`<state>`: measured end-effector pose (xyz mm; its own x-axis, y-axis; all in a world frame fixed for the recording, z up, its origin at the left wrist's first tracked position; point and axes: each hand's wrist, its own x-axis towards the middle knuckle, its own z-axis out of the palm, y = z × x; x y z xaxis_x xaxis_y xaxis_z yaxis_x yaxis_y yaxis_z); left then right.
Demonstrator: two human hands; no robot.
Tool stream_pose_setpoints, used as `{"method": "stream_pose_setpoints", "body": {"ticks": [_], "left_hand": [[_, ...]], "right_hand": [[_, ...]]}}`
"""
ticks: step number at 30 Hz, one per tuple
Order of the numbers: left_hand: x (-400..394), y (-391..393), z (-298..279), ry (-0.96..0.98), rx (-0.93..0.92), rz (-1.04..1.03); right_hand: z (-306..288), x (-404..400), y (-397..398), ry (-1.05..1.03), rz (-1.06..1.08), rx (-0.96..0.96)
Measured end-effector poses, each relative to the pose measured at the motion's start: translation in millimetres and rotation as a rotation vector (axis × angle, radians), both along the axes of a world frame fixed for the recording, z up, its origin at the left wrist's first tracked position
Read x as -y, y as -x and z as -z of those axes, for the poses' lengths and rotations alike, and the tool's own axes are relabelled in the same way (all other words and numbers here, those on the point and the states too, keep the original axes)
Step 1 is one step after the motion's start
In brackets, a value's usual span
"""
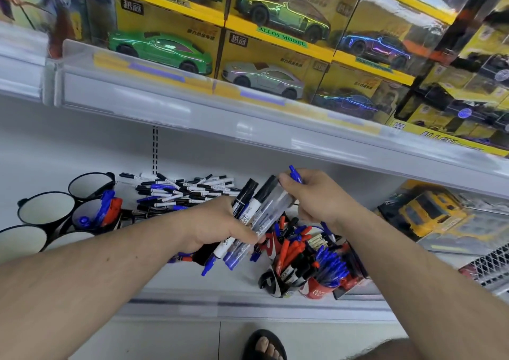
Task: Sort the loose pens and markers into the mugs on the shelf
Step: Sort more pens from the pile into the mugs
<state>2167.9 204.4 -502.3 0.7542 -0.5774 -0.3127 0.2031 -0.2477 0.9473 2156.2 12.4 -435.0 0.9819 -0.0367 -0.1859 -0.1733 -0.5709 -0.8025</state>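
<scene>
White shop shelving [248, 128], pale tiled floor [165, 343].

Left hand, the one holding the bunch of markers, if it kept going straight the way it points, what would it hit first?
Probably the right hand, which already pinches the top of the markers that the left hand grips. Depth is hard to judge from this view.

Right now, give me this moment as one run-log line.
left hand: grips bundle of black- and blue-capped markers | right hand: pinches blue pen | black mugs: mostly empty
</scene>
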Motion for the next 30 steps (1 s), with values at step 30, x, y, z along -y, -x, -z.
{"method": "stream_pose_setpoints", "body": {"ticks": [30], "left_hand": [[61.1,-61.2,69.0,-0.161,-0.055,-0.329]], "right_hand": [[97.7,159.9,-113.1,1.039,0.203,0.001]]}}
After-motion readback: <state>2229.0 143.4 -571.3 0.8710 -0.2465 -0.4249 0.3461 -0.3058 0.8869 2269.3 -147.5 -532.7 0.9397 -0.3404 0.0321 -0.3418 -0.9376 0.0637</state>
